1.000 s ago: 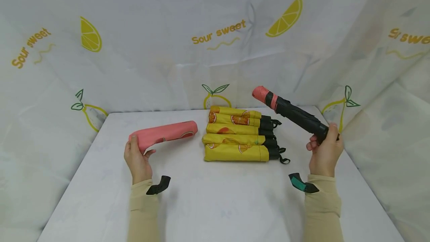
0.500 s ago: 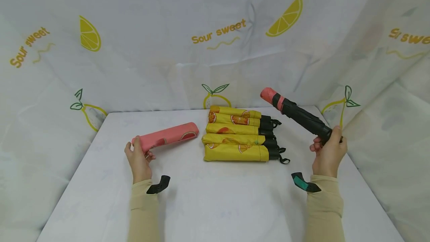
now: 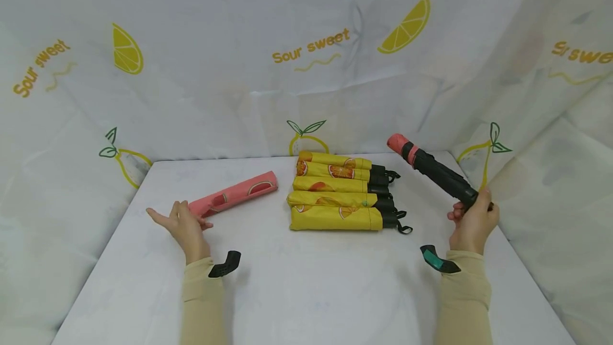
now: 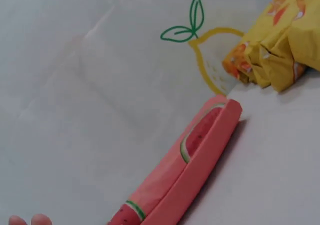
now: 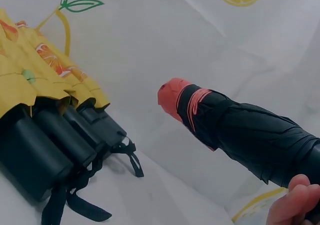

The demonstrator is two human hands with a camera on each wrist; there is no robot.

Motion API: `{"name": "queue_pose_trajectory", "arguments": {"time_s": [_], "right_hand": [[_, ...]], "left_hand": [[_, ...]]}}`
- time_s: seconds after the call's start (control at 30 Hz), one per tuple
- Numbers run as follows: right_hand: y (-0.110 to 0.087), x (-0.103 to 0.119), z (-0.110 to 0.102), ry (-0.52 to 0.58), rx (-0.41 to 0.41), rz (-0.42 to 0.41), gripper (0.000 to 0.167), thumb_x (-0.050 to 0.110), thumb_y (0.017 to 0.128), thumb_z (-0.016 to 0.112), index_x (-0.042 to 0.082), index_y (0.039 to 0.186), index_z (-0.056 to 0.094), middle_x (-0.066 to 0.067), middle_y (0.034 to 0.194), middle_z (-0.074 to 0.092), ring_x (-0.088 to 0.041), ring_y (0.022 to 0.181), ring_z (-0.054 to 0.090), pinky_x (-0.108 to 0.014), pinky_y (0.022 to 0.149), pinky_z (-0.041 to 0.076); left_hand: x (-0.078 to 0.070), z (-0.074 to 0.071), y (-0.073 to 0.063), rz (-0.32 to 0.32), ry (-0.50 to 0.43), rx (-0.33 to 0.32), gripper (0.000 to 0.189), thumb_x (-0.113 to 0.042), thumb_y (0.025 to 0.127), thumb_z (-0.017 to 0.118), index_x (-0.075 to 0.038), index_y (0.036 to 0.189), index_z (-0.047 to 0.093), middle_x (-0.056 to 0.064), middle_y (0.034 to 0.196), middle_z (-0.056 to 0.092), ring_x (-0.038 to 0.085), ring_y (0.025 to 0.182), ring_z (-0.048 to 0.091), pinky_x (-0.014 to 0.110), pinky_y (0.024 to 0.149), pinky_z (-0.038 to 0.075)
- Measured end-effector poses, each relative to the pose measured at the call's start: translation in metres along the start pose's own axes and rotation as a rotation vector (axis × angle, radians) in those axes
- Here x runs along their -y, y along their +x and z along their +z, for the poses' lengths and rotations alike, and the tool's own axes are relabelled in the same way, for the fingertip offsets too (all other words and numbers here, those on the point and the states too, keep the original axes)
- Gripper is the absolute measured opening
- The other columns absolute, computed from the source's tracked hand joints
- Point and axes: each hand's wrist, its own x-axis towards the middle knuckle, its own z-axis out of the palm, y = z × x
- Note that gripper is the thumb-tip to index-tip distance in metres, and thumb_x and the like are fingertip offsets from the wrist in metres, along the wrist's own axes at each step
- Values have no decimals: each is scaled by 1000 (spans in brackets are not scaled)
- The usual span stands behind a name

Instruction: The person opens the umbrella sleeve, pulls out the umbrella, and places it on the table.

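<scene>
A pink umbrella sleeve (image 3: pixel 239 191) with a watermelon print lies slanted on the left of the table. My left hand (image 3: pixel 185 230) is at its near end with fingers spread, one pointing out to the left; two of its fingertips (image 4: pixel 41 220) show in the left wrist view. On the right, my right hand (image 3: pixel 474 222) grips the handle end of a folded black umbrella (image 3: pixel 438 172). This umbrella is held up, slanting toward the upper left, with a pink tip (image 5: pixel 172 96) and a pink band around it. The fingers cover most of the handle.
Several yellow citrus-print umbrellas (image 3: pixel 335 219) lie side by side in the middle of the white table (image 3: pixel 325 292). Their black handles (image 5: pixel 35 160) and wrist straps point right. A white lemon-print curtain (image 3: pixel 215 95) hangs behind and at both sides.
My left hand has spread its fingers and let go of the pink sleeve, which has come down onto the table. My right hand has carried the black umbrella slightly right and down.
</scene>
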Motion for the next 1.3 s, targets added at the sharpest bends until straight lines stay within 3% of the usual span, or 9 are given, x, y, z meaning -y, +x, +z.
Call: {"name": "queue_pose_trajectory", "arguments": {"time_s": [0.1,0.17,0.27,0.53,0.67,0.93,1.17,1.3], "right_hand": [[4,-3,-4,1,-15,20,27,38,105,51,12,108,45,-3,48,53,-13,34,44,-24,34,43],[7,-5,-7,-1,-27,36,27,37,106,50,11,108,45,-3,47,53,-14,33,44,-24,34,43],[11,-10,-12,-6,-47,70,25,36,106,49,12,108,44,-4,47,53,-14,33,44,-25,34,43],[24,-22,-23,-21,-84,109,21,35,106,47,15,109,44,-3,50,53,-14,35,44,-25,35,44],[29,-25,-27,-23,-103,122,21,36,105,48,16,110,42,-2,52,54,-13,37,43,-25,35,43],[34,-29,-39,-11,-71,235,28,40,105,48,14,112,42,-3,57,55,-14,43,46,-28,37,45],[35,-31,-43,-68,-5,259,37,35,100,63,22,121,34,-1,68,62,-14,54,64,-28,46,55],[33,-32,-43,-130,-10,263,50,33,98,66,27,123,24,2,71,63,-13,52,62,-26,45,54]], "left_hand": [[1,4,-2,23,-29,-2,68,-20,105,40,-28,160,1,2,151,45,9,43,39,19,43,49],[3,7,-2,11,-45,1,58,-17,105,41,-23,155,13,0,141,53,8,43,38,18,42,47],[7,11,-3,3,-33,23,49,-15,104,43,-19,147,21,-1,126,59,6,44,37,16,40,43],[9,19,-6,-17,-14,61,47,-14,103,49,-18,141,22,1,110,62,5,47,43,15,41,40],[10,19,-5,-26,-8,69,47,-15,103,50,-18,141,22,5,113,62,6,48,46,16,41,41],[11,19,-5,-35,-3,82,46,-14,104,49,-19,141,22,6,114,60,7,50,50,16,42,43],[10,21,-6,-67,-2,70,52,-14,102,49,-15,145,20,3,108,64,7,51,52,16,42,44],[10,21,-7,-68,-2,76,49,-13,102,45,-14,145,21,3,108,63,7,52,53,16,43,43]]}}
